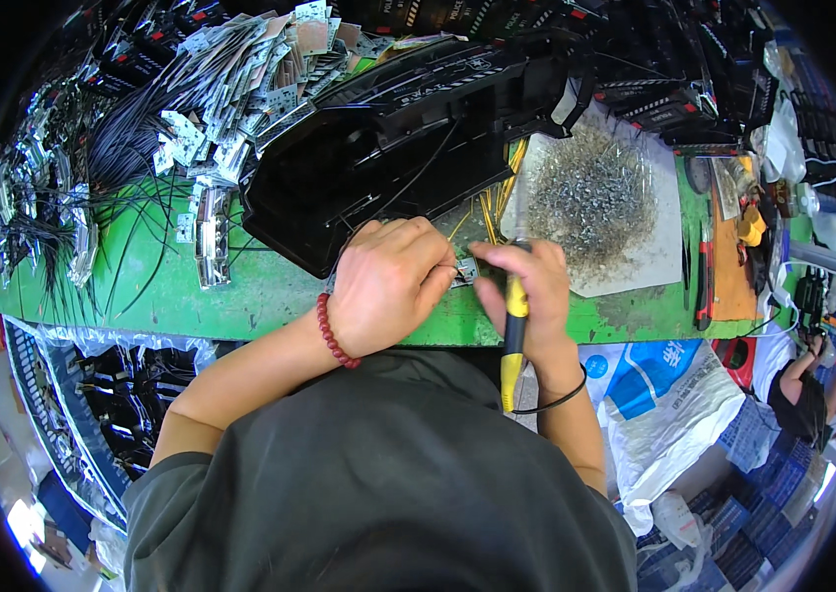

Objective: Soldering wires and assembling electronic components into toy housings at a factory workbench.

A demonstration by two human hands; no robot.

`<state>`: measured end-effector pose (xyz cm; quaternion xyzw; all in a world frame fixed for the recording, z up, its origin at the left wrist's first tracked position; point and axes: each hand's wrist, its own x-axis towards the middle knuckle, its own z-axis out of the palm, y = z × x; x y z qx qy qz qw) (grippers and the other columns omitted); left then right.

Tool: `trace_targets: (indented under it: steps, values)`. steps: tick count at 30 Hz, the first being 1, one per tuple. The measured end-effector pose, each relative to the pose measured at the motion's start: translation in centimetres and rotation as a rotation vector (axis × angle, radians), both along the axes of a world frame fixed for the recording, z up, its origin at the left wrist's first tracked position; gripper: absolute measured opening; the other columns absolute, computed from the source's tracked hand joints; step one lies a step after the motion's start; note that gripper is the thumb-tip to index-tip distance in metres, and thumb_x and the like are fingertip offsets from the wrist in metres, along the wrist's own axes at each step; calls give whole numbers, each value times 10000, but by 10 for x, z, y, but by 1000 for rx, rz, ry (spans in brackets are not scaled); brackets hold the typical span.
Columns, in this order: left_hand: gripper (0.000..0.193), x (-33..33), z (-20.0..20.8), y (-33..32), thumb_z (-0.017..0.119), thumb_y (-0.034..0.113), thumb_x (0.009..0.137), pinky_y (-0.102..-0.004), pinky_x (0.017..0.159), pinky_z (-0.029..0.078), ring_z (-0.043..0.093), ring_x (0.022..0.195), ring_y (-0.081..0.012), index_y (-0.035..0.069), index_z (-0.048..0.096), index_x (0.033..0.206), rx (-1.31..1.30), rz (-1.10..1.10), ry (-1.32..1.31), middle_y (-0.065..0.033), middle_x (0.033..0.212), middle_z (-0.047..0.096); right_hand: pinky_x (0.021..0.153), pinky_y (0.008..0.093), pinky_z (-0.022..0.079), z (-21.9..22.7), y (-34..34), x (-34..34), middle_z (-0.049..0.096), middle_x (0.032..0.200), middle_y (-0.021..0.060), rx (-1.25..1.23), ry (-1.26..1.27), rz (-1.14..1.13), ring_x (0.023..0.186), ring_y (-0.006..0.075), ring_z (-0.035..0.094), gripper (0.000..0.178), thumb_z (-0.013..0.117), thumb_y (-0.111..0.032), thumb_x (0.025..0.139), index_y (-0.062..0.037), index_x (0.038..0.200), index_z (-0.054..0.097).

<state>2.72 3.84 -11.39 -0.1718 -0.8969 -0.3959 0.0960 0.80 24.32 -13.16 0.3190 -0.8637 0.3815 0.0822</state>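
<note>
My left hand (388,281), with a red bead bracelet at its wrist, is curled at the front edge of a long black plastic housing (378,148). Its thumb and forefinger close together beside a small pale circuit board (465,270); what they pinch is hidden. My right hand (536,291) grips a yellow-and-black handled tool (515,331), which slants across the palm with its butt toward me. The right thumb and forefinger reach toward the same board from the other side. Thin yellow wires (493,212) lie just beyond the fingers.
A heap of small screws (595,192) covers a white sheet (669,261) at the right. Stacked circuit boards (260,74) and black-wired parts (53,222) crowd the left. Red-handled pliers (704,281) lie on the green bench (359,333). Another person (807,390) is at far right.
</note>
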Motion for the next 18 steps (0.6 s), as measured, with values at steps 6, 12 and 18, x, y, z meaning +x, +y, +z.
trace_targets:
  steps: [6, 12, 18]
  values:
    - [140, 1, -1, 0, 700, 63, 702, -350, 639, 455, 597, 726, -244, 61, 582, 775, -28, -7, 8, -48, 825, 615, 751, 392, 388, 7, -13, 2, 611, 769, 36, 146, 108, -1, 850, 248, 582, 415, 744, -110, 666, -136, 1051, 593]
    - [129, -2, -9, 4, 688, 47, 700, -343, 629, 469, 597, 717, -238, 51, 573, 760, -35, -29, 45, -39, 827, 618, 691, 369, 381, 3, -24, 13, 580, 769, 39, 98, 109, -94, 731, 255, 513, 436, 793, -91, 614, -133, 1015, 629]
    - [112, -4, -14, 9, 670, 51, 708, -348, 597, 483, 590, 691, -244, 50, 565, 748, -74, -7, 70, -43, 791, 604, 675, 360, 377, 9, -8, 11, 606, 749, 15, 81, 96, -128, 773, 228, 551, 387, 755, -114, 672, -139, 1040, 639]
